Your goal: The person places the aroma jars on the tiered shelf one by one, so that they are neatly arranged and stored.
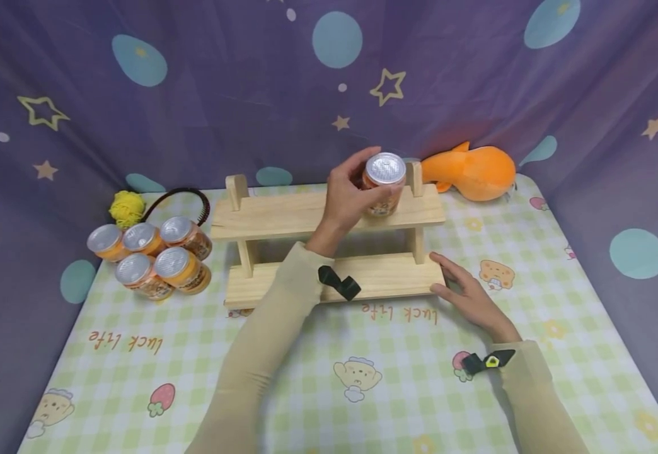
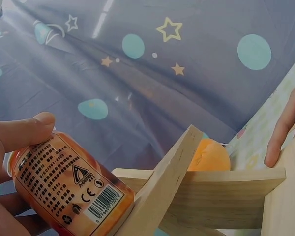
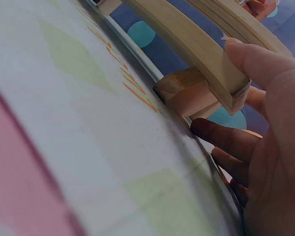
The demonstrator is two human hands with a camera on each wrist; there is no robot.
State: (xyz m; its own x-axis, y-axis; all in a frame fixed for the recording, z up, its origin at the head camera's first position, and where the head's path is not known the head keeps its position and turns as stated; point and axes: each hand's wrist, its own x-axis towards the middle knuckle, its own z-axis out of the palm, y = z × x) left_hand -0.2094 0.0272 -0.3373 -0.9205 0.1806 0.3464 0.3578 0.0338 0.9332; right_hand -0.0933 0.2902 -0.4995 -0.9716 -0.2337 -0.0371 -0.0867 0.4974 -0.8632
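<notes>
An orange can [image 1: 384, 197] with a silver lid stands at the right part of the upper board of a two-tier wooden shelf [image 1: 283, 217]. My left hand [image 1: 347, 195] grips it round the side, thumb in front and fingers behind. In the left wrist view, the can [image 2: 71, 189] shows a printed label and barcode, its base right at the wood. My right hand [image 1: 467, 296] holds the right end of the lower board, thumb and index finger at its two corners. The right wrist view has the thumb on the board [image 3: 206, 54] and the other fingers beneath.
Several similar cans [image 1: 174, 261] stand grouped left of the shelf. Behind them lie a yellow yarn ball [image 1: 127, 209] and a dark hoop [image 1: 207, 205]. An orange plush toy [image 1: 482, 173] lies behind the shelf's right end. A patterned curtain [image 1: 283, 94] backs the checked tablecloth [image 1: 420, 378].
</notes>
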